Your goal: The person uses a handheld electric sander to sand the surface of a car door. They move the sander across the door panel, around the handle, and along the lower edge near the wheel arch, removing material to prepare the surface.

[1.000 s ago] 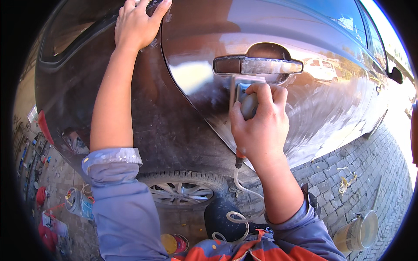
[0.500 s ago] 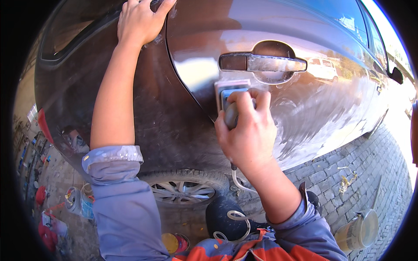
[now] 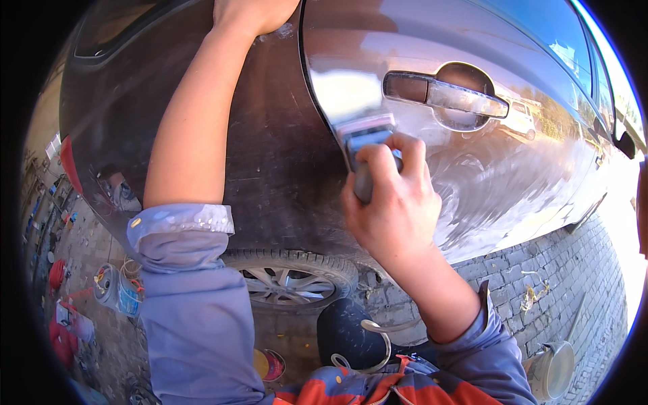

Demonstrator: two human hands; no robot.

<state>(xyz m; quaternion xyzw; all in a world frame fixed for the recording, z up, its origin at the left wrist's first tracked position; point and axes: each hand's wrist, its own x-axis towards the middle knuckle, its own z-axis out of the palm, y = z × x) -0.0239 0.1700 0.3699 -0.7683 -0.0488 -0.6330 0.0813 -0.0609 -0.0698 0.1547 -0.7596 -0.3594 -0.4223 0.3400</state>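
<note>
My right hand (image 3: 398, 202) is closed around the grey grip of a hand sander (image 3: 368, 138) with a blue body and a rectangular pad. The pad lies against the brown car door (image 3: 486, 169), beside the seam and just left of the door handle (image 3: 445, 94). Dull, whitish scuffed patches spread over the door below the handle. My left hand (image 3: 253, 13) rests on the body panel left of the seam; most of its fingers are cut off by the upper edge, with the thumb side spread away. A pale hose (image 3: 381, 344) loops near my knee.
Under the panel is the car's wheel (image 3: 287, 283). A paint can (image 3: 115, 290) and red items stand at the left. A clear bucket (image 3: 550, 371) sits on the paving at lower right. A yellow and red tin (image 3: 270, 364) is near my legs.
My view has shifted, so the car appears farther right. The sander has moved left relative to the handle, closer to the seam. My left hand stays by the panel, nearer the upper edge.
</note>
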